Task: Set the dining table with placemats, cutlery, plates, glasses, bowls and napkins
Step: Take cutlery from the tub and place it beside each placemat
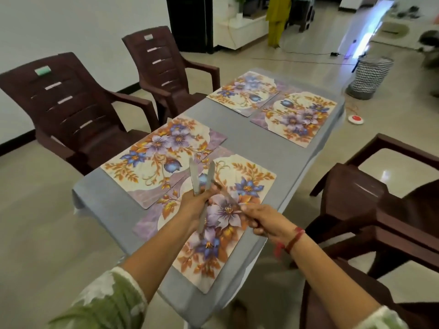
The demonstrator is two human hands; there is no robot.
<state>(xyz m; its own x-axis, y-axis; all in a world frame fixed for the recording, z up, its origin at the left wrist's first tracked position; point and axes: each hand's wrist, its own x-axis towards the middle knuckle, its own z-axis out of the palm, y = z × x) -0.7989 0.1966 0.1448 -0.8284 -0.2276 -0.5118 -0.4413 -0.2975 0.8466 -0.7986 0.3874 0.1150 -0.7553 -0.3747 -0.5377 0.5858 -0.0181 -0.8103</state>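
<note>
While our left hand (193,205) grips two knives (194,174), blades up, over the near right placemat (251,176), our right hand (263,222) holds a third knife (225,193); brown chairs (71,110) crowd both long sides of the table (107,203).

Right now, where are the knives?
In the head view, low centre: the left hand grips two knives pointing up over the nearest placemat, and the right hand holds another.

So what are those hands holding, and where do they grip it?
The left hand grips table knives around their handles, blades pointing up. The right hand pinches one more knife, blurred, by its handle end.
</note>
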